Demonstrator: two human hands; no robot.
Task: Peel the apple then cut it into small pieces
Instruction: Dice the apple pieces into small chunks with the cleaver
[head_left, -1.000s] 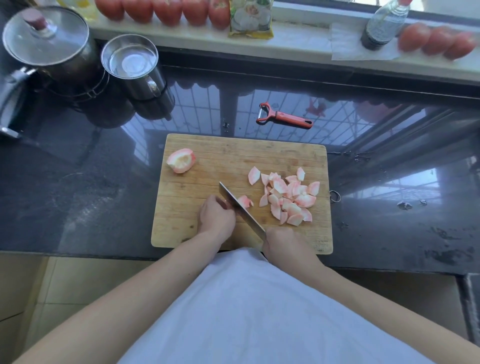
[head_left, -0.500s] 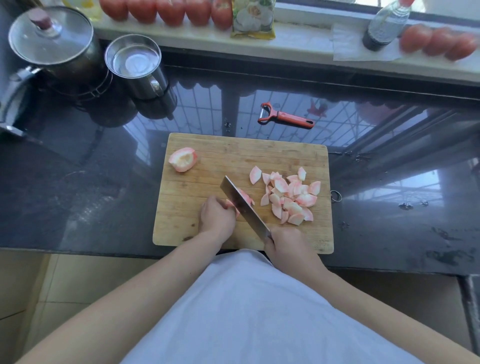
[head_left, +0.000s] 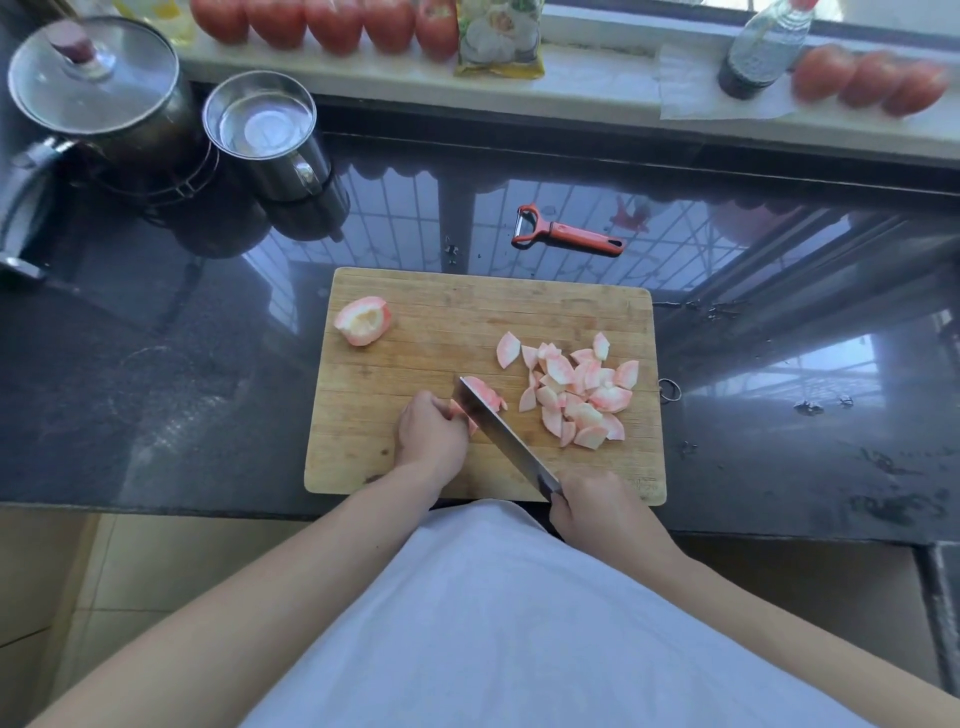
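Apple wedge sits mid-board, toward the near edge of the cutting board. Left hand curls over its left part and pins it. Knife crosses the wedge diagonally, tip at far-left, handle toward the near-right corner. Right hand is wrapped round the handle at the near edge. Next slice likely falls right of the blade, toward the cut pieces. Left fingertips are just beside the blade; cored chunk waits in the far-left corner.

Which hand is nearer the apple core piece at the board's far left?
Left. The left hand sits just below-right of the apple core piece; the right hand is farther right, gripping the knife.
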